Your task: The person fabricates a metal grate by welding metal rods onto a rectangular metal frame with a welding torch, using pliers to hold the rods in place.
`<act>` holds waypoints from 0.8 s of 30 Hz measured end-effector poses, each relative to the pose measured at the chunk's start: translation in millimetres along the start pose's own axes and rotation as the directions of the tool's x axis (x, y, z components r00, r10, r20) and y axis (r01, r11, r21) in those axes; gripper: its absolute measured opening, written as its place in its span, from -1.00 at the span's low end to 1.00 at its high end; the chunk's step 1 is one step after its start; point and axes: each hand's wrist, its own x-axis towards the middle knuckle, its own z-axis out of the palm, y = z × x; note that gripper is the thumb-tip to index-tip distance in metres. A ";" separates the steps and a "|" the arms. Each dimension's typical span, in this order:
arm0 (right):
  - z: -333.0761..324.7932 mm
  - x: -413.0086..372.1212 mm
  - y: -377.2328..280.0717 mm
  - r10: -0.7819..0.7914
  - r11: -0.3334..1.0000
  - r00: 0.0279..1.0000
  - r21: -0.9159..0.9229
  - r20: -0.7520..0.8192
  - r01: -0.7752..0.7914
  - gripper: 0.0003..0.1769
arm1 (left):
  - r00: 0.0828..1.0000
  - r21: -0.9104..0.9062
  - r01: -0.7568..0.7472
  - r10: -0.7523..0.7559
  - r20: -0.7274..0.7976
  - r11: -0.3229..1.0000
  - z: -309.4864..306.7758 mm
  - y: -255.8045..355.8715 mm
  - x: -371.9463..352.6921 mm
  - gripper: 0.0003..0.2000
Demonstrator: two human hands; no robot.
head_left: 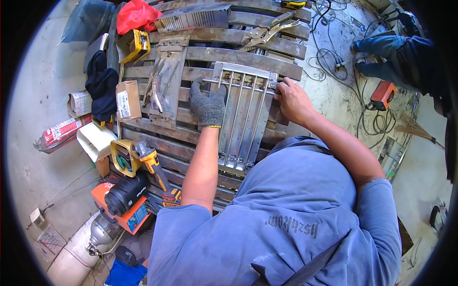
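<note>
Lying on the middle of the slatted bench (pixel 243 56), the metal grille (pixel 244 121) already has its long rods laid; the gloved left hand (pixel 209 105) grasps one crossbar (pixel 238 85) end, the bare right hand (pixel 292 100) seems pinching the other. If it is fixed, I cannot tell.

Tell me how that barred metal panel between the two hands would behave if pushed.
The barred metal panel would likely be stiff, since straight bars run along it. It is probably fairly heavy, as it looks all metal. Lying flat across the slats, it seems unlikely to tip or roll.
</note>
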 end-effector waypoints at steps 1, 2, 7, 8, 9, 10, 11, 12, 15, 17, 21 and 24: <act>-0.2 -0.1 -0.1 -0.004 1.000 1.000 0.001 -0.002 0.004 -0.83 | 1.000 -0.003 -0.001 0.001 -0.003 1.000 0.1 0.3 0.1 -0.25; -0.7 -0.2 -0.1 -0.008 1.000 1.000 0.001 -0.004 0.008 -0.83 | 1.000 0.000 -0.010 0.010 -0.011 1.000 0.6 -0.4 -0.1 -0.26; -0.7 -0.4 1.0 -0.027 1.000 1.000 -0.006 -0.015 0.027 -0.84 | 0.999 -0.072 0.034 -0.034 -0.009 0.997 0.0 2.6 -0.6 -0.28; -1.0 -0.7 0.9 -0.029 1.000 0.999 -0.008 -0.015 0.029 -0.84 | 1.000 -0.064 0.028 -0.028 -0.009 0.998 0.6 1.6 -0.3 -0.28; -1.0 -0.9 0.8 -0.031 0.999 0.999 -0.009 -0.016 0.031 -0.84 | 1.000 -0.056 0.022 -0.022 -0.009 0.998 0.8 0.4 0.1 -0.28; -1.0 -0.9 0.9 -0.039 0.999 0.999 -0.013 -0.020 0.039 -0.84 | 1.000 -0.048 0.015 -0.016 -0.010 0.999 1.2 -0.7 0.4 -0.28; -1.1 -1.0 1.2 -0.047 0.999 0.999 -0.017 -0.024 0.046 -0.84 | 1.000 -0.049 0.015 -0.016 -0.008 0.999 0.6 0.1 0.5 -0.28; -0.9 -1.0 1.6 -0.054 0.998 0.998 -0.021 -0.027 0.054 -0.85 | 1.000 -0.051 0.015 -0.015 -0.006 0.999 -0.1 0.8 0.2 -0.28; 1.2 -1.0 3.7 -0.060 0.998 0.998 -0.017 -0.038 0.059 -0.85 | 1.000 -0.031 -0.012 0.012 -0.014 0.999 -0.1 1.4 0.0 -0.28; 2.3 -0.9 4.8 -0.064 0.998 0.997 -0.013 -0.044 0.064 -0.85 | 0.999 -0.018 -0.028 0.027 -0.022 0.999 0.0 1.3 -0.3 -0.28; 0.3 -1.8 3.5 -0.064 0.997 0.998 -0.043 -0.016 0.063 -0.82 | 1.000 -0.058 0.012 -0.013 -0.014 0.998 -0.5 3.0 -0.6 -0.27; -0.8 -3.6 11.9 -0.243 0.958 0.970 -0.160 -0.011 0.238 -0.77 | 0.999 -0.089 0.023 -0.025 -0.024 0.996 4.8 -7.7 -0.1 -0.26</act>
